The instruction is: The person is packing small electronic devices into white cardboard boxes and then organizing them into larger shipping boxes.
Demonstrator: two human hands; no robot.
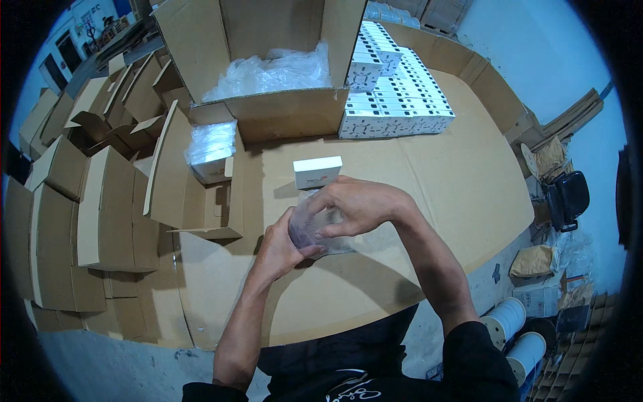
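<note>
Between my two hands is a clear plastic bag point(309, 226), held low over the cardboard-covered table. My left hand point(280, 246) is closed round its left side, with the thumb along the near edge. On the other side my right hand point(358, 206) pinches the bag with curved fingers. Whether anything is inside the bag I cannot tell. Just beyond my fingers a small white box point(317, 173) sits on the table point(402, 194). To the left stands an open brown carton point(204, 208), with white boxes in clear wrap point(213, 151) at its far end.
A large open carton point(291, 114) full of clear plastic bags point(274, 69) stands at the far side. Right of it are stacked white boxes point(398, 110). Several brown cartons point(107, 208) crowd the left. Spools point(506, 318) and a black chair point(568, 197) are at the right.
</note>
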